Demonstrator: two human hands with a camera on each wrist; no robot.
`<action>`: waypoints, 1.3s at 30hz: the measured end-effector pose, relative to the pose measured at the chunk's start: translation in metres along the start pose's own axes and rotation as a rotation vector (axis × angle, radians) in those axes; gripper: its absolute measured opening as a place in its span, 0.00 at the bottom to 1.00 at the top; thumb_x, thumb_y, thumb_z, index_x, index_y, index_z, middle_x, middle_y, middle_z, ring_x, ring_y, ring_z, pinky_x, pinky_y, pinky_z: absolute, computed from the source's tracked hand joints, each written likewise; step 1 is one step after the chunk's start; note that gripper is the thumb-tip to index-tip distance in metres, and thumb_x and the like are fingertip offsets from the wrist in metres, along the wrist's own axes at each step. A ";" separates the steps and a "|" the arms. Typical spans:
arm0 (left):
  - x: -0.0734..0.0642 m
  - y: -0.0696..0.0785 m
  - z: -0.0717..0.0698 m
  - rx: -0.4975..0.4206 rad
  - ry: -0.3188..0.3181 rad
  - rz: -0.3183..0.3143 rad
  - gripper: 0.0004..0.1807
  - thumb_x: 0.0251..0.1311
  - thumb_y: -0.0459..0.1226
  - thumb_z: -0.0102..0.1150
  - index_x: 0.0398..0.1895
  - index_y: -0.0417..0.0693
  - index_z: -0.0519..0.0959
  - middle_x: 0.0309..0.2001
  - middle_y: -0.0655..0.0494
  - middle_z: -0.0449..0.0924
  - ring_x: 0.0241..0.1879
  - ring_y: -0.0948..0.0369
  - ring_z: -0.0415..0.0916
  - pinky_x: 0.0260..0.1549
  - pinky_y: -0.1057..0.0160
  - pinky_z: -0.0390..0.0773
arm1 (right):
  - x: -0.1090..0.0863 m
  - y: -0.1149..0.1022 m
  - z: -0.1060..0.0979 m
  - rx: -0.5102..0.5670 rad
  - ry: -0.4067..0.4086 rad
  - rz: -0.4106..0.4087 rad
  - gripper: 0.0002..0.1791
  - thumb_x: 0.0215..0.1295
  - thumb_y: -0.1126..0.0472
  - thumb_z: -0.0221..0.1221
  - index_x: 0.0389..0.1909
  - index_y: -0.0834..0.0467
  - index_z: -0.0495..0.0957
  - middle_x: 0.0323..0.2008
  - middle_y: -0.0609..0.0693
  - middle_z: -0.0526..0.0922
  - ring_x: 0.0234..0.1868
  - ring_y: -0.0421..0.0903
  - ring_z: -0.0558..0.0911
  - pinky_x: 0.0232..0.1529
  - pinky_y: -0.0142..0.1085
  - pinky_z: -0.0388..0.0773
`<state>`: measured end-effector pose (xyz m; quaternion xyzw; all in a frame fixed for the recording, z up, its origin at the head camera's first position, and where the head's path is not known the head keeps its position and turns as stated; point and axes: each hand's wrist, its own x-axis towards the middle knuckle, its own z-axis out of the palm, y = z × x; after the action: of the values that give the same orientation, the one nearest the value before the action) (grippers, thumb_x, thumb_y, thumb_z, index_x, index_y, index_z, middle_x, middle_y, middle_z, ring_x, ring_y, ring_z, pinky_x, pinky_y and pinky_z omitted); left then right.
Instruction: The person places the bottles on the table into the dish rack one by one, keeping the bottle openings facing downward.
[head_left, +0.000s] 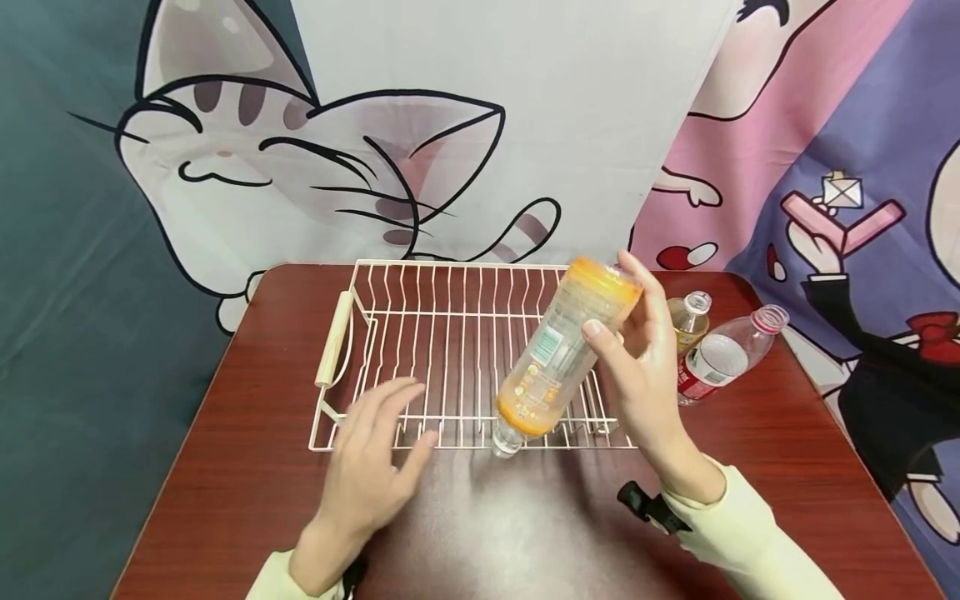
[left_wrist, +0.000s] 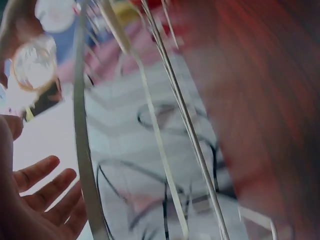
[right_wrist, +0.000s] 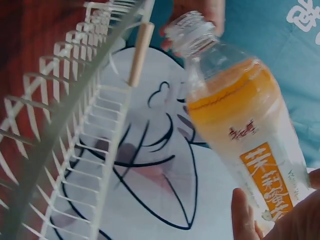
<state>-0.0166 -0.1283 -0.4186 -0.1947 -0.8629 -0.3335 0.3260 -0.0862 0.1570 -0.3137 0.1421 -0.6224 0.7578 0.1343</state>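
Note:
My right hand (head_left: 651,379) grips the base end of a clear plastic drink bottle (head_left: 546,346) with an orange and yellow label. The bottle is tilted, its neck pointing down and to the left over the front of a white wire dish rack (head_left: 450,264). In the right wrist view, the bottle neck (right_wrist: 192,34) looks uncapped. My left hand (head_left: 367,458) holds nothing, its fingers spread and relaxed near the rack's front left corner. In the left wrist view, the fingers of that hand (left_wrist: 42,200) show beside the blurred rack wires.
Two more clear bottles stand to the right of the rack: a small one (head_left: 688,318) and a leaning one with a red label (head_left: 723,358). A pale wooden handle (head_left: 334,337) is on the rack's left side. Underneath is a reddish-brown table (head_left: 225,467), with printed cloth behind.

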 end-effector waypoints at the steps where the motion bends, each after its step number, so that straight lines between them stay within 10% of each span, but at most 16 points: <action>1: -0.001 -0.005 -0.004 0.035 0.025 -0.014 0.33 0.83 0.59 0.51 0.64 0.37 0.82 0.63 0.40 0.84 0.63 0.40 0.81 0.66 0.45 0.73 | 0.005 -0.003 0.001 -0.006 -0.003 0.002 0.41 0.70 0.73 0.59 0.84 0.56 0.65 0.67 0.56 0.79 0.63 0.52 0.81 0.59 0.38 0.83; 5: -0.006 -0.022 -0.016 0.141 0.063 -0.117 0.37 0.80 0.60 0.54 0.67 0.34 0.80 0.68 0.34 0.79 0.69 0.34 0.73 0.69 0.36 0.65 | 0.025 -0.009 0.007 -0.031 -0.013 -0.015 0.39 0.71 0.71 0.60 0.83 0.55 0.65 0.64 0.57 0.80 0.61 0.52 0.82 0.57 0.38 0.84; 14: -0.022 -0.032 -0.027 0.184 -0.089 -0.439 0.48 0.69 0.49 0.72 0.85 0.39 0.63 0.84 0.38 0.59 0.79 0.35 0.60 0.66 0.28 0.65 | 0.070 -0.005 0.039 -0.129 -0.051 -0.032 0.39 0.74 0.66 0.64 0.83 0.55 0.65 0.64 0.57 0.80 0.57 0.52 0.85 0.55 0.41 0.85; 39: -0.020 -0.026 -0.026 0.241 -0.154 -0.552 0.56 0.66 0.52 0.77 0.89 0.43 0.57 0.86 0.46 0.56 0.67 0.29 0.75 0.43 0.22 0.79 | 0.146 0.072 0.133 -0.325 -0.141 0.168 0.42 0.72 0.55 0.71 0.84 0.51 0.66 0.57 0.56 0.80 0.40 0.46 0.85 0.41 0.40 0.86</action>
<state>-0.0056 -0.1676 -0.4291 0.0626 -0.9386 -0.2890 0.1777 -0.2419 0.0169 -0.2983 0.1188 -0.7541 0.6442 0.0481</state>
